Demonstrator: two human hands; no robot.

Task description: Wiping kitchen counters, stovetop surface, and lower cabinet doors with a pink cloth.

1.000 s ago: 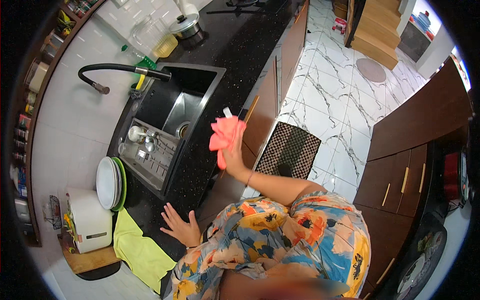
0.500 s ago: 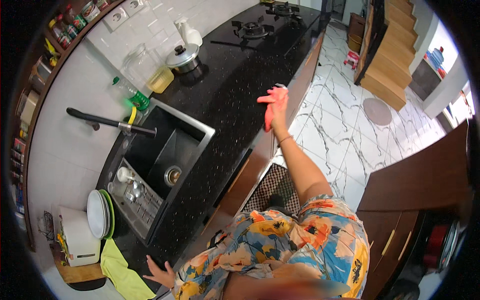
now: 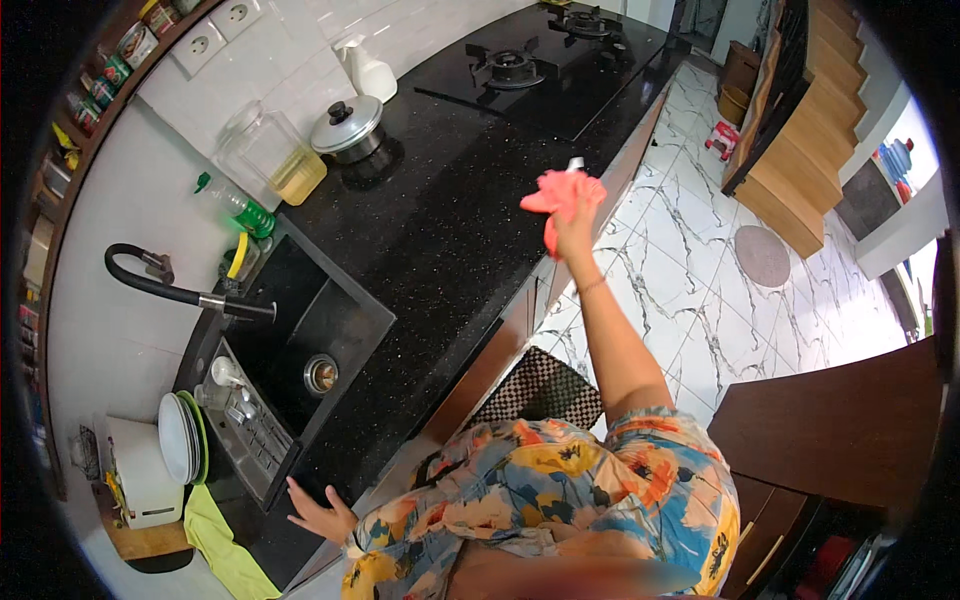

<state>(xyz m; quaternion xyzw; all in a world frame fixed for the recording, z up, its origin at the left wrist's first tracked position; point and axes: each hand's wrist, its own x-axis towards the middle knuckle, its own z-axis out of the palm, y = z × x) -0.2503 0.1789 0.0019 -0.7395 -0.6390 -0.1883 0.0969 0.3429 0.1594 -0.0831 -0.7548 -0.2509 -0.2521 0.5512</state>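
A bunched pink cloth [image 3: 562,192] is held in my right hand [image 3: 574,236], at the front edge of the black speckled countertop [image 3: 450,215]. Much of that hand's fingers is hidden by the cloth. With fingers spread and nothing in them, my left hand [image 3: 322,512] rests by the counter edge near the corner of the black sink [image 3: 345,345]. Close to it lies a lime-green cloth [image 3: 225,545] that hangs over the counter's end.
Along the wall stand a green-capped bottle [image 3: 240,210], a clear jug [image 3: 275,160], a lidded pot [image 3: 350,130] and a white spray bottle [image 3: 367,72]. Beyond them is a gas hob [image 3: 515,70]. Stacked plates [image 3: 178,440] lean beside a white toaster [image 3: 145,480]. A black faucet [image 3: 190,295] overhangs the sink.
My right hand has shifted slightly to the right with the pink cloth, staying by the counter's front edge. My left hand stays near the sink corner. The view has tilted somewhat.
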